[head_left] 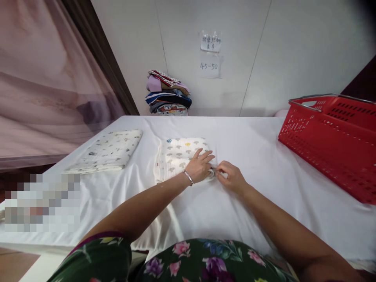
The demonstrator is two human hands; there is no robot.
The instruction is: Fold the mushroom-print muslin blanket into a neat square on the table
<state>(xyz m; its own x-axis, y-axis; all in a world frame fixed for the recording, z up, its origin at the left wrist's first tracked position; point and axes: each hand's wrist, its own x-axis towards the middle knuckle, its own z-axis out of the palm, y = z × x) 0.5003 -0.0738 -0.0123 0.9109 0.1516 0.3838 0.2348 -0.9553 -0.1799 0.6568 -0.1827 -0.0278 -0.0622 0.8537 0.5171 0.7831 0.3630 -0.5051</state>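
Fabric [113, 150] at nine o'clock lies folded; our cloth [174, 156] seems unfinished, left hand [200, 166] spread atop, right hand [232, 177] pinching its four-o'clock edge.

The left hand [199, 167], a silver bracelet [188, 178] at its wrist, lies spread on a folded mushroom-print cloth [174, 154]; the right hand [233, 177] curls just beside it, thumb and forefinger at the cloth's right edge, any pinch too small to make out; a second folded cloth [113, 150] lies apart at left on the white tablecloth [249, 145]; a red basket [329, 143] stands at right; beyond the far edge rises a fabric stack [169, 96], below and left of a note reading "45-50" [210, 66] on the pale wall [235, 23].
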